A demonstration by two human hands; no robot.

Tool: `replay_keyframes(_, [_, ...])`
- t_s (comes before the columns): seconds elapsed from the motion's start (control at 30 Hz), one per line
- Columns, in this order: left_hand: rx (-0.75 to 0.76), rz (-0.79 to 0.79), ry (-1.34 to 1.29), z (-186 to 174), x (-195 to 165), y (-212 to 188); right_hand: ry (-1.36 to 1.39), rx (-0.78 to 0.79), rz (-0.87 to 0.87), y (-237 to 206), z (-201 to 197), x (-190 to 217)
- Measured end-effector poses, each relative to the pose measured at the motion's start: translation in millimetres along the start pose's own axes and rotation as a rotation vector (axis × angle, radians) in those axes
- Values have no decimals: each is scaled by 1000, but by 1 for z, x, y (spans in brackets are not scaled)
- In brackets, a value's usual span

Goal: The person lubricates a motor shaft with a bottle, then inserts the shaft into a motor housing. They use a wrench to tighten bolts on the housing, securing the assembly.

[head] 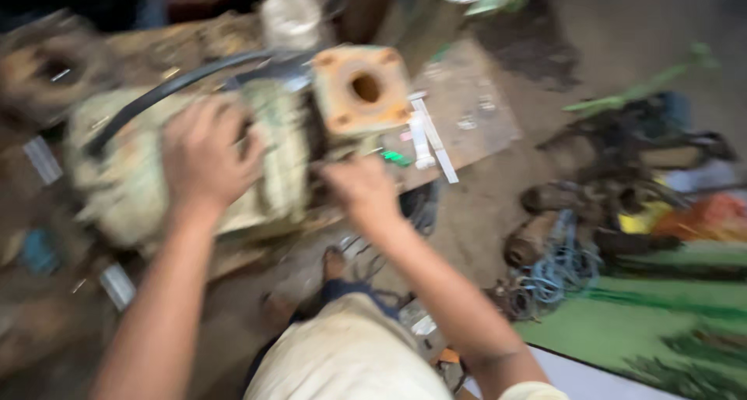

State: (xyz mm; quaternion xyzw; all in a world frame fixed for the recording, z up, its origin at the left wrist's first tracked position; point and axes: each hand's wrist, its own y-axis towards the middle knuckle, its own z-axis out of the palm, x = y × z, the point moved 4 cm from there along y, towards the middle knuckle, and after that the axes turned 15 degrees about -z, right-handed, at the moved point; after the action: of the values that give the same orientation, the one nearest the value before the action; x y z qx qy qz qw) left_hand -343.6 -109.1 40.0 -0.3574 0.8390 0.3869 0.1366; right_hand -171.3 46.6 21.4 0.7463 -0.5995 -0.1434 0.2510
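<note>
Pretty blurry from my end, but going left to right: one left hand (pixel 204 160) sits flat, fingers spread, on top of the one old pale-green pump (pixel 183 163) on the workbench (pixel 467 108). One rusty orange flange (pixel 362 89) with a round hole caps it. One right hand (pixel 362 188) sits below the flange; can't tell its grip. One blue wire coil (pixel 556 271) lies on the floor.

Heavy motion blur smears the whole head view, worst at the left edge and over both hands. Light is dim, soft and warm, without hard shadows or glare. The top corners fall into darkness; nothing is sharply focused.
</note>
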Motion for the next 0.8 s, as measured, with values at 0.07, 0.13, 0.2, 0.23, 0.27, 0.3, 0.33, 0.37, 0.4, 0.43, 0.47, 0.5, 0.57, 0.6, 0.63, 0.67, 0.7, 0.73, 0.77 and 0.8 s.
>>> replay_keyframes(0.07, [16, -12, 55, 2, -4, -1, -50, -20, -29, -2, -7, 6])
replay_keyframes(0.13, [9, -12, 93, 2, -4, -3, -63, 25, -8, -2, -11, 12])
replay_keyframes(0.2, [8, -20, 90, 2, -3, -4, -29, 33, -19, 1, -14, 18])
replay_keyframes(0.23, [5, -25, 94, 2, -2, -5, -37, 28, -30, 3, -16, 20])
replay_keyframes(0.27, [-1, -27, 107, 2, -2, -4, -45, 22, -43, 5, -18, 21])
replay_keyframes(0.3, [-5, -29, 120, 2, -2, -3, -52, 16, -55, 7, -20, 21])
replay_keyframes(0.33, [-3, -31, 108, 2, -3, -2, -62, 24, -76, 8, -21, 20])
replay_keyframes(0.37, [-1, -37, 99, 2, -4, -1, -69, 33, -100, 8, -22, 19])
replay_keyframes(0.4, [1, -45, 92, 1, -6, 0, -73, 42, -125, 8, -22, 17])
replay_keyframes(0.43, [-12, -43, 91, 1, -9, 1, -76, 79, -122, 8, -21, 14])
replay_keyframes(0.47, [-21, -44, 95, 0, -11, 3, -72, 115, -119, 8, -19, 10])
replay_keyframes(0.5, [-23, -51, 105, -2, -12, 3, -57, 155, -116, 7, -17, 9])
replay_keyframes(0.57, [-37, -34, 63, -4, -13, 5, -66, 125, -132, 8, -17, 7])
replay_keyframes(0.6, [-25, -37, 53, -4, -12, 5, -64, 111, -148, 9, -16, 7])
replay_keyframes(0.63, [-14, -41, 44, -4, -9, 5, -46, 137, -125, 10, -13, 7])
replay_keyframes(0.67, [-23, -44, 35, -4, -8, 5, -38, 163, -106, 12, -12, 6])
replay_keyframes(0.7, [-31, -49, 22, -4, -7, 4, -35, 148, -119, 14, -12, 6])
replay_keyframes(0.73, [-43, -53, 28, -3, -5, 4, -35, 133, -132, 16, -13, 6])
replay_keyframes(0.77, [-57, -52, 33, -3, -3, 4, -39, 113, -143, 19, -14, 6])
replay_keyframes(0.8, [-58, -58, 35, -3, -2, 4, -20, 94, -168, 21, -15, 7])
